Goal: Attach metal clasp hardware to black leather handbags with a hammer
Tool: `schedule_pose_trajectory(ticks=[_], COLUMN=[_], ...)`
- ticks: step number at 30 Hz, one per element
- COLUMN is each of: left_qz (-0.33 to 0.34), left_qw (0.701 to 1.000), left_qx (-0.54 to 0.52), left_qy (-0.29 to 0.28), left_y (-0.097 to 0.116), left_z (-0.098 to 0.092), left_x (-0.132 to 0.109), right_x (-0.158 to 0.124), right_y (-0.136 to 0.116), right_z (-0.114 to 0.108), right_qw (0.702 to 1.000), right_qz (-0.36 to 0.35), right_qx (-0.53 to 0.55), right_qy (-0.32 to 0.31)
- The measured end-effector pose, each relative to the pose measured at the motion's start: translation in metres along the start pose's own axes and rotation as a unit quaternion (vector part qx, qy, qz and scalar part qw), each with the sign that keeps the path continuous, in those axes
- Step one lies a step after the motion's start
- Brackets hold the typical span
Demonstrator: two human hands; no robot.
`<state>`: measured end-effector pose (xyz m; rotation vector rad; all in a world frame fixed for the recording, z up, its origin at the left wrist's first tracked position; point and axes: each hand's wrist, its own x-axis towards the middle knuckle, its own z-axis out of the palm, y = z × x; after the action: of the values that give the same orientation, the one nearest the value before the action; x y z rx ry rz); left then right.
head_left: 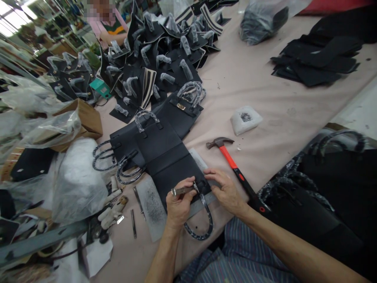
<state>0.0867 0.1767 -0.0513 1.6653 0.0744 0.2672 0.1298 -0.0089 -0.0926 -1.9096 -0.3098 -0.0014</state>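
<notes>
My left hand [180,202] is closed around a short metal rod [182,190] that looks like a hand punch. Its tip is over the black leather bag panel [173,173], beside the base of a plastic-wrapped handle [209,220]. The handle loops toward me over the table edge. With fingers apart, my right hand [225,190] touches the panel's right side near the handle base. Under the panel lies a grey slab [151,206], showing at its left and right edges. A claw hammer [232,163] with a red and black grip lies right of my right hand.
A whitish block [246,120] with a dark patch stands beyond the hammer. Black bag pieces [165,55] are heaped at the far left, near a person [107,23]. Another metal rod [133,224] lies left. Black pieces [318,59] are stacked right; bags [321,188] sit below.
</notes>
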Motion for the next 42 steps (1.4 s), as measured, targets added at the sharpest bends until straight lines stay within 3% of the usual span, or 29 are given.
schedule_pose_trajectory(ticks=[23,32,42], left_qz=[0.034,0.065,0.094], left_qw=[0.998,0.990,0.989], left_qx=[0.055,0.128,0.113], left_qy=[-0.023,0.005,-0.006], left_y=[0.001,0.009,0.002], left_z=[0.000,0.003,0.003], left_x=[0.000,-0.003,-0.008], right_x=[-0.001,0.000,-0.002], right_y=[-0.002,-0.006,0.000], right_z=[-0.001,-0.004,-0.001], right_qw=[1.000,1.000,1.000], right_qz=[-0.006,-0.015,-0.025], right_qx=[0.001,0.009,0.006], right_qy=[0.004,0.002,0.012])
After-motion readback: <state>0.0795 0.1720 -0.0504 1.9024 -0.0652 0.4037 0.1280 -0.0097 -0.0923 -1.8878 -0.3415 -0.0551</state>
